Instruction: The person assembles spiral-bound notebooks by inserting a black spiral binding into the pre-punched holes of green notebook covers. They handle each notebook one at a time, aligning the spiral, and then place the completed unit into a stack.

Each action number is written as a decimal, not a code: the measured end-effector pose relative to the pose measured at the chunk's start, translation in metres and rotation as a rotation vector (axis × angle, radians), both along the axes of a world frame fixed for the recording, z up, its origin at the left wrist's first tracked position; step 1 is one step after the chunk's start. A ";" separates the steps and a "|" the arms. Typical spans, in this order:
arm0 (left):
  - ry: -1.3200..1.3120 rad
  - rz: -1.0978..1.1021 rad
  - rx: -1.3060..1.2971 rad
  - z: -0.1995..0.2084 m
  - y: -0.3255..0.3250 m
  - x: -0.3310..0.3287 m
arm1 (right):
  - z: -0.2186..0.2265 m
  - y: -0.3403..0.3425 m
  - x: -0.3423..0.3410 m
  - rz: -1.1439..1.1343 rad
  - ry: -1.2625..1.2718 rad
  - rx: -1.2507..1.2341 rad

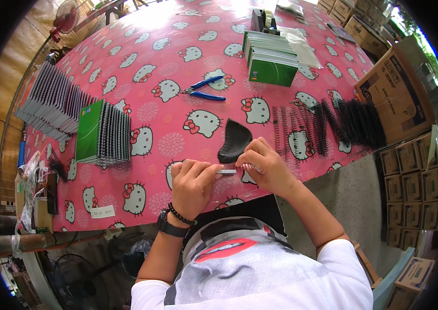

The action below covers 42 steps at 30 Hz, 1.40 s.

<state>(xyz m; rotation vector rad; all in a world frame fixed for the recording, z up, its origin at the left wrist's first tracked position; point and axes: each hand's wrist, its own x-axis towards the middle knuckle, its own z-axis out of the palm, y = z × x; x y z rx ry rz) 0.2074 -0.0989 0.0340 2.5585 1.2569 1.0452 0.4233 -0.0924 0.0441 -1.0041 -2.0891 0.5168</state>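
Note:
My left hand (193, 183) is closed on a small notebook (227, 171), seen edge-on, its pale page edge showing past my fingertips. At the notebook's right end my right hand (268, 168) is pinched shut. What its fingers hold is too small and covered to make out. Just beyond both hands lies a black ribbed, curved block (235, 140). Farther off, blue-handled cutting pliers (206, 89) rest with their handles apart. To the right, loose black spiral coils (319, 126) lie in a row, bunching densely near a carton.
Spiral-bound green notebooks (91, 132) stand at left beside a longer row (56, 103). Green-covered pads (273, 64) and a tape dispenser (265, 21) sit at the back. An open carton (397, 93) flanks the table's right edge. A paper slip (102, 211) lies front left on the pink tablecloth (177, 124).

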 end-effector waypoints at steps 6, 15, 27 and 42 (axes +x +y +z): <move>0.000 0.016 -0.003 0.001 -0.003 0.002 | -0.004 -0.002 0.006 0.078 -0.047 0.003; -0.049 -0.036 -0.055 0.000 -0.013 0.017 | 0.007 -0.018 0.004 0.086 0.024 -0.292; 0.099 -0.059 0.022 -0.009 -0.007 0.012 | -0.027 0.057 0.018 -0.019 -0.432 -0.099; 0.041 -0.008 0.017 -0.017 -0.004 -0.014 | -0.038 0.016 0.041 0.033 0.440 -0.511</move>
